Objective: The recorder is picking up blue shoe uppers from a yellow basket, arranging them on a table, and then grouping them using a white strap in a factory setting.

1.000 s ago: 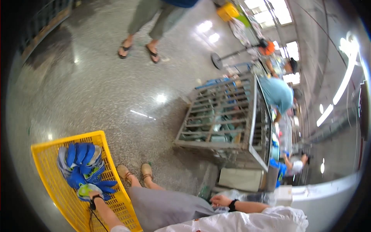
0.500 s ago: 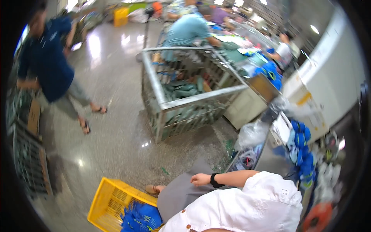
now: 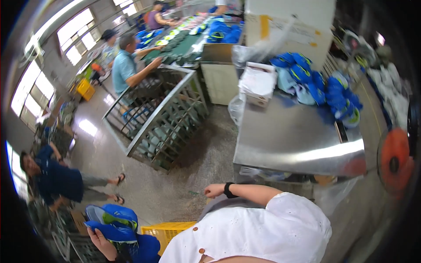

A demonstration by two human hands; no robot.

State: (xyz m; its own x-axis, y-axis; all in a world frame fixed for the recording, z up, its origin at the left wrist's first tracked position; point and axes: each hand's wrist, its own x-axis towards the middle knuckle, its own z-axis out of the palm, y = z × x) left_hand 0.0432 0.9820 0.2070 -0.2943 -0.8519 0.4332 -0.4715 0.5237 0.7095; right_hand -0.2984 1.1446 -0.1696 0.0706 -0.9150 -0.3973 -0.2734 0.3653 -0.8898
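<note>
My left hand (image 3: 103, 243) is raised at the lower left, its fingers closed on blue shoe uppers (image 3: 120, 217) with lime-green trim and pale grey linings. More blue pieces hang just below that hand. Behind them, partly hidden by my white shirt, is a yellow plastic basket (image 3: 172, 229). My right hand (image 3: 214, 190), with a black band at the wrist, rests in front of my body above the grey cloth over my legs. Its fingers are curled in, and nothing shows in them.
A metal table (image 3: 280, 136) ahead right holds a white box (image 3: 258, 83) and blue uppers (image 3: 302, 72). An orange fan (image 3: 393, 164) is at far right. A barred metal cart (image 3: 160, 125) full of grey-green pieces stands ahead; people work beyond it, another person (image 3: 63, 179) stands left.
My view has swung right toward the metal table. My left hand has come into sight with the blue shoe uppers lifted. My right hand stays curled before my body.
</note>
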